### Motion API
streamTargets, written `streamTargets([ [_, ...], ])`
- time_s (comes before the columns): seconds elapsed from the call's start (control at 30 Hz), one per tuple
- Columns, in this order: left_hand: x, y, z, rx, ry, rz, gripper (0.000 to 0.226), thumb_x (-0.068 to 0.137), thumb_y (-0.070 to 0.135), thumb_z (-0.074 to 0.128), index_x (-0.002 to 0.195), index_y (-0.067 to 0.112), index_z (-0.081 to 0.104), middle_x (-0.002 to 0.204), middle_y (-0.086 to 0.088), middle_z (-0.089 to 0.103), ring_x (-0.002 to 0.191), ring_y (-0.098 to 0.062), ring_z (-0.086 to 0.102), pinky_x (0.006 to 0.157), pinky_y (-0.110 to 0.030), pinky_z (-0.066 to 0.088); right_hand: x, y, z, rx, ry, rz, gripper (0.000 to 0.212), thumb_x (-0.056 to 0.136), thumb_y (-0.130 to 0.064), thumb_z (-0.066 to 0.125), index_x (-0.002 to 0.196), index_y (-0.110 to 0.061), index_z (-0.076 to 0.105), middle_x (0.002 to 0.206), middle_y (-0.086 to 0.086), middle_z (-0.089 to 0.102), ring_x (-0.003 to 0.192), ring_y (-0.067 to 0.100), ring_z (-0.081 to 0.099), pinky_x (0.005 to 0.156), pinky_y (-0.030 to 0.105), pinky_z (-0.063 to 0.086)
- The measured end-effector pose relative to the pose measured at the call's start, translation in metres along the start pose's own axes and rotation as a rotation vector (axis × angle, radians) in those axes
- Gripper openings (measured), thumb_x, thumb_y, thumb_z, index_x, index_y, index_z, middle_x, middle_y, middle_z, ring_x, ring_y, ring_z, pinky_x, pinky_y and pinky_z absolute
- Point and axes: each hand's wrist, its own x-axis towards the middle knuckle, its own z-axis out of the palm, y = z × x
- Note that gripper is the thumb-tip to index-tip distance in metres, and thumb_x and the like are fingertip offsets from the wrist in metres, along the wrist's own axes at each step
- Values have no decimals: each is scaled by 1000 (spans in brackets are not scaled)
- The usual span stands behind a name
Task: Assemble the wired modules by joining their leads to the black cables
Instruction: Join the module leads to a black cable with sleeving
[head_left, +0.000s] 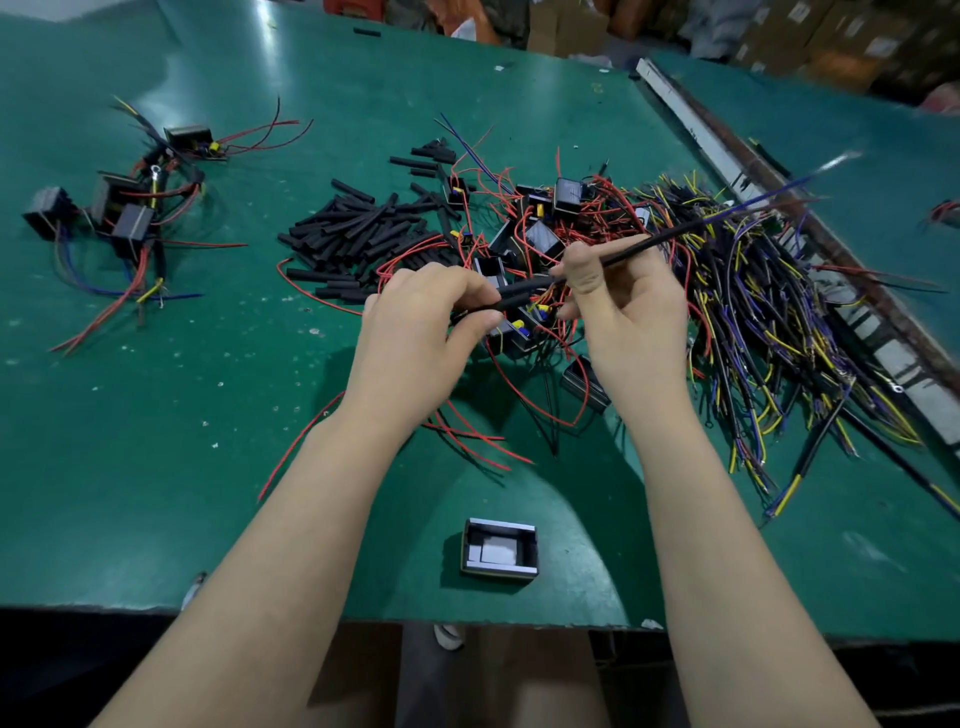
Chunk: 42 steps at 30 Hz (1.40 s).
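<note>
Green worktop (156, 467), seen from the head camera. Left hand (415, 322): fingers pinched round a black sleeve (511, 297) fitted on a black cable (639, 243). Right hand (623, 306): fingers curled round the same cable, which rose toward the right edge and ended in blurred blue leads. Both hands were held above a heap of wired modules (540, 228) with red leads, mid-worktop. Loose black sleeves (358, 223) lay just left of it; cable bundle (769, 312) toward the right edge; finished modules (124, 208) near the left edge; one empty black housing (500, 548) near the front edge.
</note>
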Motion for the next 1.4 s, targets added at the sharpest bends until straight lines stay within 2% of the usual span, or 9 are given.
streamTargets([
  [0.1,0,-1,-1,-27,1,11,12,87,21,66,99,19,66,96,4,63,96,-26,55,88,-49,42,-2,-1,2,-21,-47,-25,14,94,-31,61,83,-29,53,78,7,68,52,6,59,60,28,49],
  [0.2,-1,0,-1,-85,4,14,11,86,20,68,97,19,67,94,6,63,94,-26,56,87,-51,43,-2,-2,0,5,-9,-26,16,93,-30,62,80,-29,53,66,-7,59,49,6,53,54,22,43],
  [0.33,-2,2,-1,-117,10,20,12,85,21,69,97,20,68,93,6,65,92,-23,59,86,-52,45,-3,-2,1,-15,24,-41,19,91,-34,65,77,-30,53,63,-12,53,57,14,50,56,31,42],
  [0.5,-3,2,-1,10,51,69,14,86,26,67,99,22,69,93,5,66,93,-23,60,81,-50,44,-2,2,2,-102,56,-101,20,87,-38,67,75,-34,53,62,-19,58,61,-2,53,62,25,45],
  [0.73,-4,4,-2,97,129,129,12,84,21,69,95,20,73,90,1,66,88,-28,59,76,-48,43,-3,3,5,-166,-12,-164,22,86,-38,68,72,-36,51,63,-16,57,60,-1,49,59,23,44],
  [0.93,-5,8,1,130,108,128,15,87,29,65,100,25,72,94,1,64,94,-27,55,74,-32,25,-2,4,2,-162,18,-122,30,86,-37,68,72,-19,49,58,-13,49,55,1,39,56,25,37],
  [1.13,-4,10,2,88,55,145,18,89,35,61,95,22,72,85,-2,63,84,-26,60,73,-42,42,-3,4,1,-211,54,-133,40,86,-34,69,72,-1,51,55,-5,47,52,4,36,51,21,33],
  [1.3,-6,13,3,79,72,181,19,89,34,60,94,19,71,82,0,59,76,-24,59,67,-44,45,-3,1,2,-184,53,-93,35,86,-33,70,72,-7,52,55,-9,46,52,6,38,53,25,35],
  [1.4,-6,12,4,68,81,143,21,91,33,60,98,17,71,86,-3,60,80,-26,58,68,-44,46,-3,-4,2,-85,47,-8,30,86,-35,71,68,-24,50,59,5,56,51,20,47,54,30,41],
])
